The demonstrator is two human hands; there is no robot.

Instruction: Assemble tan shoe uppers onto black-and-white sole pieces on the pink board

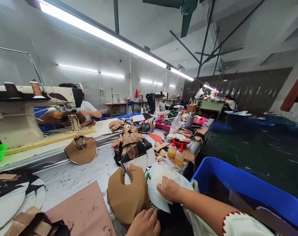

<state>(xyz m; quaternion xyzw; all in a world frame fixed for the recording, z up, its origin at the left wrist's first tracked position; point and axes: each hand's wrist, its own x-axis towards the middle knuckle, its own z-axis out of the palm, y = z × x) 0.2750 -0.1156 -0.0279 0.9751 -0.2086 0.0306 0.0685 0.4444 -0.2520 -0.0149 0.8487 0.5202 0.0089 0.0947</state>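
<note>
My right hand (170,190) rests palm down on a loose stack of thin whitish sheets (156,170) at the table's right edge. Its thumb and fingertips press on the top sheet, slightly apart. My left hand (144,224) lies at the bottom, fingers stretched out, beside the near edge of a stack of brown rounded pieces (125,196) with a notch cut into the far side. The lower part of this hand is cut off by the frame. Small green-handled snippers (148,174) lie between the brown stack and the whitish sheets.
A blue bin (227,170) stands at the right, below table height. Two glue bottles (175,152) with red tips stand beyond my right hand. A pinkish-brown sheet (82,209) lies at left. Across the table, another person's hands (55,115) work at a sewing machine (18,121).
</note>
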